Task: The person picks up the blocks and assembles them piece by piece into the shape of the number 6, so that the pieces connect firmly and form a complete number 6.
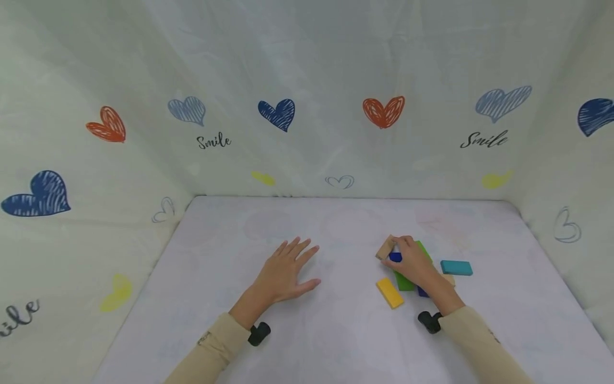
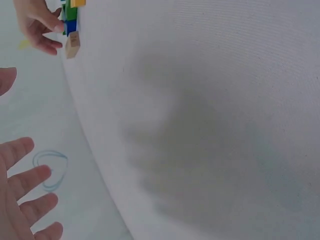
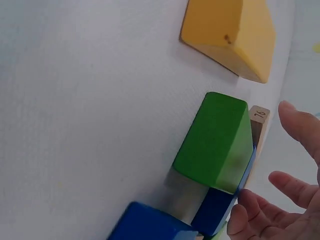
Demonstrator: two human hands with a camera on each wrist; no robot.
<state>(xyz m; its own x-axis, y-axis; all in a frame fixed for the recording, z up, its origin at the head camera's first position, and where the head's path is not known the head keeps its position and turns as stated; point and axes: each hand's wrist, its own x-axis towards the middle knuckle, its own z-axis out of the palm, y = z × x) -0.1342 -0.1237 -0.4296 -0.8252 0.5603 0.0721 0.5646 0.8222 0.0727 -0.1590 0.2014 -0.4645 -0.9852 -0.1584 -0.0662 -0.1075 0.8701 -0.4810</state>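
Observation:
My right hand [image 1: 413, 262] is over a cluster of blocks, its thumb and forefinger on either side of a plain wooden block [image 1: 385, 247]. In the right wrist view that wooden block [image 3: 259, 115], with a number on its end, shows past a green block [image 3: 215, 140]; the thumb and fingers stand apart beside it. Blue blocks [image 1: 395, 257] and green blocks [image 1: 405, 281] lie under this hand, partly hidden by it. Palm down and fingers spread, my left hand [image 1: 283, 272] is over the table to the left, away from the blocks.
A yellow block [image 1: 390, 293] lies near the cluster's front left, a teal block [image 1: 457, 268] to its right. Another pale wooden block [image 1: 449, 279] shows behind the right wrist. White sheets with printed hearts wall in the white table [image 1: 336, 330] at the back and sides.

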